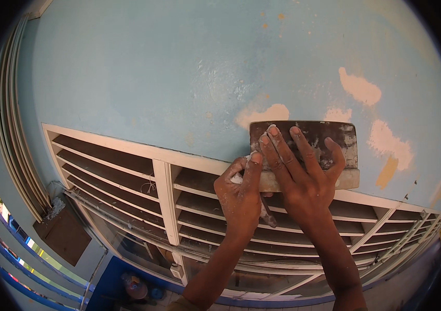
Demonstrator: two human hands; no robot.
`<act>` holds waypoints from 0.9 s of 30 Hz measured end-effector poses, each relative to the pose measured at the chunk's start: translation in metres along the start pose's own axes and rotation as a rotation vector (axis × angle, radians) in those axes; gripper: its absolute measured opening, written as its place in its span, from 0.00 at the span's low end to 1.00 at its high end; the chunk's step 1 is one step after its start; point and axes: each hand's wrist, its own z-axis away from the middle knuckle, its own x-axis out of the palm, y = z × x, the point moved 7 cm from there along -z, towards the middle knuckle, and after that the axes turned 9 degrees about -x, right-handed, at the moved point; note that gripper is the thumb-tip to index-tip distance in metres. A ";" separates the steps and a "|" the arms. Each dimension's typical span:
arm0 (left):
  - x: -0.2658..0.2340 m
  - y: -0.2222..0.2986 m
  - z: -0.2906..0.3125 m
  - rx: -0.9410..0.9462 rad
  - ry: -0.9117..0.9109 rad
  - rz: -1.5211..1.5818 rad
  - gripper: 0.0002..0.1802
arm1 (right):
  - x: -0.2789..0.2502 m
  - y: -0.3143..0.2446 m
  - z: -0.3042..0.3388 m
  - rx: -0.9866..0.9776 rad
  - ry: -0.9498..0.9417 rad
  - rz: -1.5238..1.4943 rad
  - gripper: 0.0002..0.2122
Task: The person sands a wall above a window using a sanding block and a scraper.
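My right hand (306, 176) grips a wide putty blade (342, 142), its fingers spread over the dark, paste-smeared plate and its thumb out of sight. The blade is up against the light-blue wall (148, 78), just above the louvres. At the blade's left end, my left hand (241, 192) is closed, with white putty (237, 179) on its fingers. A slim tool handle (268, 215) sticks out below that hand; the tool's other end is hidden. Pale filler patches (390, 142) mark the wall right of the blade, and another patch (269, 115) shows above its left corner.
White-framed louvres (111, 158) run below the hands, with glass panes under them. Pipes (10, 109) descend the left wall to a brown box (65, 236). Blue bars (33, 262) cross an opening at lower left. Containers (136, 289) stand on the floor.
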 end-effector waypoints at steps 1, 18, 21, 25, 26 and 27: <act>0.002 0.000 0.001 0.015 0.000 -0.019 0.17 | -0.002 0.001 0.002 0.009 -0.007 -0.017 0.17; 0.002 -0.001 -0.006 0.050 -0.049 -0.007 0.17 | 0.002 0.001 -0.006 0.012 0.007 0.032 0.18; 0.008 0.015 -0.007 0.012 -0.013 0.040 0.17 | -0.005 0.004 -0.019 0.050 0.021 0.055 0.18; -0.007 -0.001 -0.001 -0.015 -0.008 -0.019 0.17 | -0.002 -0.008 -0.008 0.068 -0.013 -0.002 0.18; -0.004 0.001 -0.005 -0.008 -0.014 -0.006 0.17 | -0.001 -0.006 -0.007 0.073 0.003 0.015 0.18; -0.001 0.003 -0.007 -0.001 -0.020 0.007 0.17 | -0.001 -0.004 -0.007 0.070 0.005 0.027 0.18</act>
